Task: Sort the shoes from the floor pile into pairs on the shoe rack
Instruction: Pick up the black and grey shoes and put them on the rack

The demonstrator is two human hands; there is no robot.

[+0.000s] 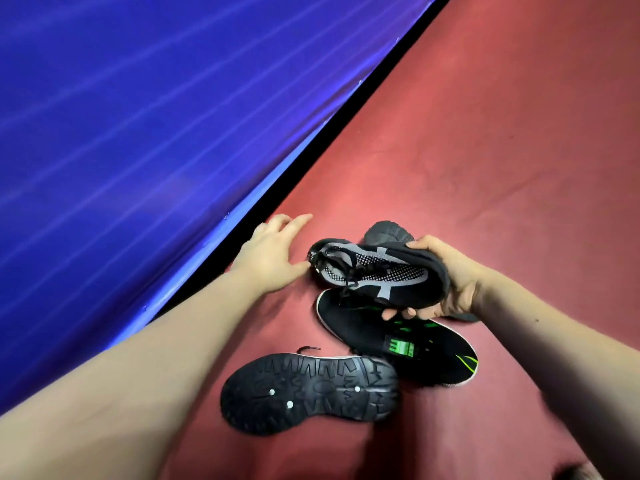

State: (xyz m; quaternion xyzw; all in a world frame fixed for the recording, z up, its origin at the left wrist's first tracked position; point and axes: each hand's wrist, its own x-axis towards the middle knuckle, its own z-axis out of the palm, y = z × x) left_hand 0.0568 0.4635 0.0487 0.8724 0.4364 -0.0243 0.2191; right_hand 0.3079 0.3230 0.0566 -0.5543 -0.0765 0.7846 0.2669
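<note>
The right hand (446, 285) has its fingers (398, 313) wrapped around the toe of a black-and-grey knit sneaker (374, 271), lifted clear of the pile so it can be matched, while the left hand (270, 254) hovers with its fingers spread and empty near the sneaker's heel. Below lie a black shoe with green stripes (398, 344) and an upturned black treaded sole (308, 389) on the red floor (485, 150) — open room to the right, a blue sheet (138, 116) edging the left, no shoe rack in view
</note>
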